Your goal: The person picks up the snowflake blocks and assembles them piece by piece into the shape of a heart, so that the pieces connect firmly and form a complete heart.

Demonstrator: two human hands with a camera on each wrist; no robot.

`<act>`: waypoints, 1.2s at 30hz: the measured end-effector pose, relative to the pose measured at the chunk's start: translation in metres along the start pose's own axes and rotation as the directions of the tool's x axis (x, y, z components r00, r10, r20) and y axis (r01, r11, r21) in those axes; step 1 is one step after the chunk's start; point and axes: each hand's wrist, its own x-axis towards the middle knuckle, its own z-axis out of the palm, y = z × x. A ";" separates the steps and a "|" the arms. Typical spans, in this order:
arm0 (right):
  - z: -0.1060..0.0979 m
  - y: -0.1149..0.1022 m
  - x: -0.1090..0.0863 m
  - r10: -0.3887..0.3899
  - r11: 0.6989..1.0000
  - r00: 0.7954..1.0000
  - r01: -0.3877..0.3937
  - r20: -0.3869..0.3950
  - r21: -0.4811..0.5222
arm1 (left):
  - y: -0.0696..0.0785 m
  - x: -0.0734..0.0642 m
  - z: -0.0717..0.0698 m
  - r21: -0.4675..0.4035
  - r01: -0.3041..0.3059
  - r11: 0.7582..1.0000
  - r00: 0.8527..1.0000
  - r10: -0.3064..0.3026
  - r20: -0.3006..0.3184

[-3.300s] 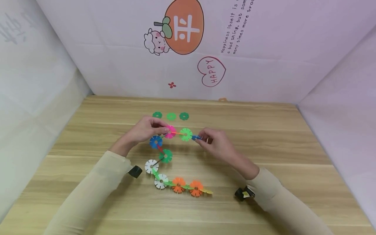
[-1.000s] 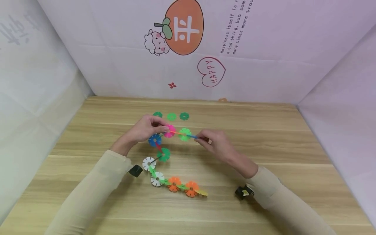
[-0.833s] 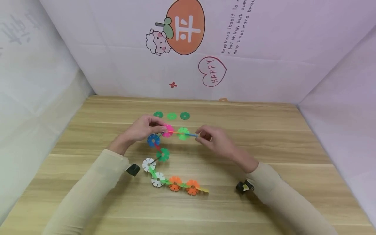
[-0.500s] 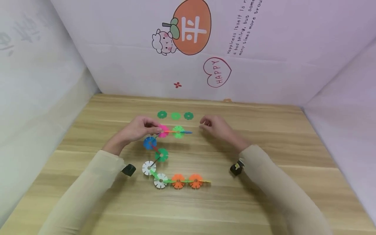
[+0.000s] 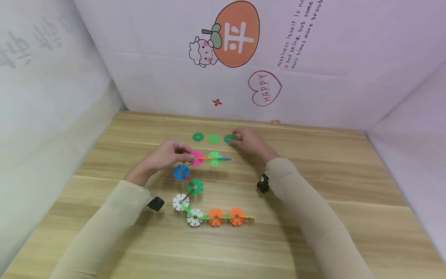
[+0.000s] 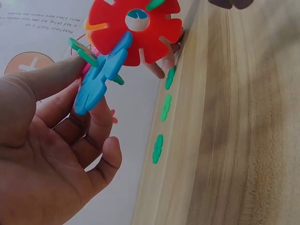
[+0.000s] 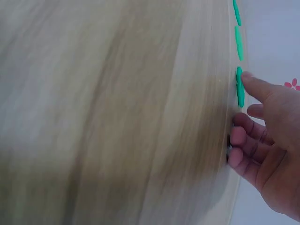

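Note:
In the head view, a chain of flower-shaped plastic interlocking discs bends across the middle of the table. My left hand point(image 5: 168, 155) pinches the pink disc point(image 5: 197, 158) near the chain's upper end. Past it a light green disc point(image 5: 215, 159) and a blue disc point(image 5: 226, 159) stick out to the right. In the left wrist view, a red disc point(image 6: 105, 40) and a blue disc point(image 6: 93, 89) hang by the fingers. My right hand point(image 5: 251, 142) is at the rightmost loose dark green disc point(image 5: 228, 138), which lies flat, thumb and fingertips at its edge.
Left of that disc lie a light green disc point(image 5: 214, 138) and another dark green disc point(image 5: 198, 136). The chain's lower run has white discs point(image 5: 195, 217) and orange discs point(image 5: 237, 217). A printed white cloth wall point(image 5: 156, 85) rises behind the wooden table point(image 5: 209, 255).
My right hand has let go of the blue disc at the chain's end and moved up to the loose dark green disc. My left hand keeps hold of the pink disc.

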 end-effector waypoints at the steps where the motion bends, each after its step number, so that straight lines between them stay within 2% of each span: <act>1: 0.000 0.000 0.001 -0.003 1.000 1.000 0.003 0.002 -0.006 | 0.000 0.000 0.001 -0.004 -0.002 1.000 1.000 0.002 0.001; 4: 0.001 -0.001 0.002 0.000 1.000 1.000 0.000 0.004 -0.015 | 0.002 0.000 0.002 -0.006 -0.012 1.000 1.000 0.012 0.000; 7: 0.001 0.000 0.000 0.040 0.999 0.999 -0.040 0.006 0.029 | 0.003 0.000 0.003 -0.008 -0.025 1.000 1.000 0.025 -0.002; 10: 0.000 0.003 -0.007 0.106 0.985 0.994 -0.106 0.012 0.135 | 0.004 0.003 0.007 -0.006 -0.023 1.000 1.000 0.023 -0.002; 12: 0.000 0.006 -0.013 0.124 0.970 0.992 -0.123 0.008 0.212 | 0.005 0.006 0.009 -0.007 -0.017 1.000 1.000 0.017 0.001; 19: -0.007 0.010 -0.052 0.078 0.931 0.997 -0.066 -0.021 0.359 | 0.006 0.016 0.016 0.006 -0.042 0.999 0.999 0.042 0.008; 24: -0.009 0.014 -0.088 0.058 0.879 0.997 -0.028 -0.047 0.476 | 0.009 0.020 0.019 -0.003 -0.046 0.999 0.999 0.046 0.020; 29: -0.012 0.015 -0.121 0.016 0.821 0.999 0.007 -0.036 0.572 | 0.015 0.022 0.021 -0.016 -0.047 0.999 0.998 0.048 0.027; 32: -0.015 0.013 -0.138 0.025 0.776 1.000 -0.008 -0.017 0.630 | 0.018 0.023 0.022 -0.021 -0.050 0.999 0.998 0.051 0.030; 36: -0.019 0.010 -0.157 0.046 0.734 0.999 -0.034 0.000 0.678 | 0.020 0.026 0.025 -0.034 -0.058 0.998 0.997 0.059 0.039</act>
